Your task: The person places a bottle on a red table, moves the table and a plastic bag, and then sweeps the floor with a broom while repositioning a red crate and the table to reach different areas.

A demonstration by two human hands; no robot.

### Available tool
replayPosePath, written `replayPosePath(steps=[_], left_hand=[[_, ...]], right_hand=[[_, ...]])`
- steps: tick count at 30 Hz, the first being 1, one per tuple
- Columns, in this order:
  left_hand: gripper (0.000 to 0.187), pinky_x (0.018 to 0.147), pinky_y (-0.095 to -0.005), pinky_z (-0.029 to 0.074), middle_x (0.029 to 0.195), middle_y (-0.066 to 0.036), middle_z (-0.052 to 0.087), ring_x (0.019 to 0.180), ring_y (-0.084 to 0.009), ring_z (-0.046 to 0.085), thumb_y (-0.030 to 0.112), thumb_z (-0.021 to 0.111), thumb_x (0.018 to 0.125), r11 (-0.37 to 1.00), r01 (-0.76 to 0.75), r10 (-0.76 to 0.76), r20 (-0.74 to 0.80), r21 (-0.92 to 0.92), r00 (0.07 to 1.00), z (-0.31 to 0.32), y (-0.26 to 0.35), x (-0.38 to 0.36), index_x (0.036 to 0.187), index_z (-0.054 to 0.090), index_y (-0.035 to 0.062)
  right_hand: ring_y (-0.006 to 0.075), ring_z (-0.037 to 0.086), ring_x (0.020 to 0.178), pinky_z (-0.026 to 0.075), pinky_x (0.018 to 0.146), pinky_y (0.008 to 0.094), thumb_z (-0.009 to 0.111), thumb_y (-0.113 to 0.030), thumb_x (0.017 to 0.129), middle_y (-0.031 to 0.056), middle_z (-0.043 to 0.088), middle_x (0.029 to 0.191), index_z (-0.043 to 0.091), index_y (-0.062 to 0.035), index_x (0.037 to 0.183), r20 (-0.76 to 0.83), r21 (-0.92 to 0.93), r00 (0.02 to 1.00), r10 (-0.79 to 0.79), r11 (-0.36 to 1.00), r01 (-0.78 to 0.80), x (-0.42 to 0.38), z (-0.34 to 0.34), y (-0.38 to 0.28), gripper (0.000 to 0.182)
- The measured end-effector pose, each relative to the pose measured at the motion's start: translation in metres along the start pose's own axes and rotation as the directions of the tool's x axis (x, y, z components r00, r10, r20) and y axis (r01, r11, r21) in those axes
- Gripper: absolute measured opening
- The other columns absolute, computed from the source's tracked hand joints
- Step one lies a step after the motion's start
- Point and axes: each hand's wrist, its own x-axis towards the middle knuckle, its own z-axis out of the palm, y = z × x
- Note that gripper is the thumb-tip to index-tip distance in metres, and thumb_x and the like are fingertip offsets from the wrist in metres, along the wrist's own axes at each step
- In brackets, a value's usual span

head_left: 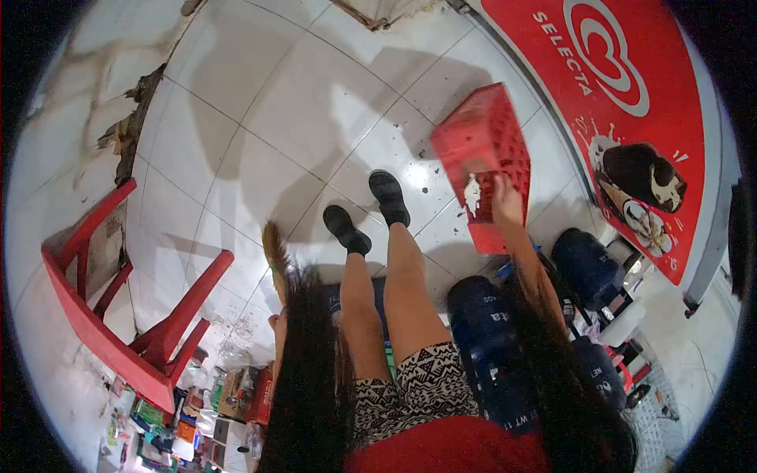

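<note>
My right hand [507, 202] is closed on the near part of a red plastic crate [473, 134], at its cut-out grip. The crate stands tilted over the tile floor, and a pale, torn-looking patch shows beside my fingers. Down at the left, my left hand [278, 323] is partly covered by dark hair; its visible fingers wrap around the lower part of a soft broom [274, 248] with brown bristles. Dark crumbs of dirt [426, 190] lie on the tiles beside the crate.
A red freezer [583, 71] with an ice cream picture stands at the right. Dark blue gas cylinders [479, 315] are near my right leg. A red plastic stool [102, 323] lies on its side at the left, by cluttered goods [185, 430]. The wall base [134, 118] is broken.
</note>
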Motion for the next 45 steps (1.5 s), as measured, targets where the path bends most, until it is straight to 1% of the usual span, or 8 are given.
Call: replayPosePath(steps=[19, 24, 25, 27, 29, 31, 35, 45], left_hand=[[0.028, 0.067, -0.0291, 0.040, 0.095, -0.010, 0.047, 0.082, -0.0171, 0.048, 0.017, 0.045, 0.076, 1.000, 0.015, -0.015, 0.048, 0.010, 0.999, -0.010, -0.005, 0.015, 0.101, 0.042, 0.0046], [0.029, 0.069, -0.0300, 0.040, 0.097, -0.010, 0.046, 0.084, -0.0170, 0.048, 0.017, 0.045, 0.077, 1.000, -0.009, 0.009, 0.065, -0.003, 0.998, -0.001, -0.012, 0.026, 0.102, 0.041, 0.0050], [0.029, 0.069, -0.0302, 0.040, 0.098, -0.010, 0.046, 0.084, -0.0170, 0.047, 0.017, 0.045, 0.077, 1.000, -0.012, 0.013, 0.072, -0.007, 0.997, 0.002, -0.013, 0.027, 0.103, 0.041, 0.0051], [0.029, 0.069, -0.0306, 0.040, 0.099, -0.010, 0.045, 0.085, -0.0170, 0.047, 0.018, 0.044, 0.077, 1.000, -0.007, 0.009, 0.088, -0.020, 0.996, 0.007, -0.016, 0.032, 0.103, 0.041, 0.0052], [0.030, 0.070, -0.0309, 0.039, 0.100, -0.010, 0.045, 0.085, -0.0170, 0.047, 0.018, 0.044, 0.077, 1.000, -0.005, 0.006, 0.090, -0.014, 0.996, 0.008, -0.015, 0.036, 0.103, 0.040, 0.0054], [0.030, 0.070, -0.0313, 0.039, 0.101, -0.011, 0.044, 0.086, -0.0169, 0.047, 0.018, 0.044, 0.077, 1.000, -0.001, 0.002, 0.095, -0.012, 0.995, 0.010, -0.012, 0.033, 0.104, 0.040, 0.0055], [0.031, 0.071, -0.0320, 0.039, 0.103, -0.011, 0.043, 0.088, -0.0169, 0.046, 0.018, 0.044, 0.077, 1.000, 0.010, -0.011, 0.090, 0.016, 0.996, -0.001, -0.003, 0.018, 0.105, 0.039, 0.0058], [0.033, 0.074, -0.0338, 0.039, 0.107, -0.011, 0.041, 0.091, -0.0167, 0.045, 0.019, 0.043, 0.077, 0.990, -0.094, 0.083, 0.104, 0.108, 0.991, 0.017, -0.045, 0.016, 0.107, 0.037, 0.0065]], right_hand=[[0.0039, 0.029, 0.037, 0.022, 0.034, 0.0188, 0.028, -0.039, 0.082, -0.0039, 0.034, 0.047, 0.046, -0.0078, 0.069, -0.204, 0.502, 0.930, 0.306, 0.848, -0.169, -0.026, -0.210, 0.062, 0.038], [0.0060, 0.039, 0.057, 0.033, 0.050, 0.0208, 0.032, -0.030, 0.082, -0.0015, 0.045, 0.064, 0.050, -0.0022, 0.075, -0.255, 0.502, 0.940, 0.225, 0.862, -0.070, -0.048, -0.107, 0.071, 0.033], [0.0107, 0.046, 0.062, 0.037, 0.053, 0.0265, 0.031, -0.028, 0.082, 0.0055, 0.052, 0.067, 0.051, -0.0002, 0.077, -0.065, 0.663, 0.867, 0.494, 0.671, -0.333, -0.046, -0.070, 0.081, 0.034], [0.0344, 0.052, 0.066, 0.038, 0.059, 0.0393, 0.029, -0.032, 0.081, 0.0237, 0.052, 0.070, 0.050, 0.0014, 0.085, -0.196, 0.187, 0.960, 0.199, 0.969, -0.162, -0.036, -0.016, 0.061, 0.040], [0.0375, 0.050, 0.070, 0.039, 0.062, 0.0401, 0.030, -0.034, 0.081, 0.0248, 0.051, 0.071, 0.048, 0.0017, 0.092, 0.221, -0.042, 0.927, 0.303, 0.952, -0.302, -0.014, 0.013, 0.064, 0.042], [0.0386, 0.050, 0.068, 0.039, 0.060, 0.0417, 0.029, -0.036, 0.081, 0.0251, 0.050, 0.068, 0.047, 0.0018, 0.095, 0.078, 0.095, 0.982, 0.170, 0.980, -0.177, -0.020, 0.035, 0.047, 0.044], [0.0316, 0.054, 0.058, 0.040, 0.054, 0.0381, 0.029, -0.040, 0.080, 0.0217, 0.052, 0.062, 0.048, 0.0019, 0.094, -0.205, 0.074, 0.963, 0.175, 0.984, -0.163, -0.007, 0.022, 0.080, 0.048], [0.0109, 0.029, 0.031, 0.023, 0.031, 0.0226, 0.030, -0.054, 0.075, 0.0001, 0.030, 0.040, 0.038, -0.0118, 0.056, 0.130, 0.669, 0.912, 0.388, 0.645, -0.370, 0.009, -0.193, 0.075, 0.047]])
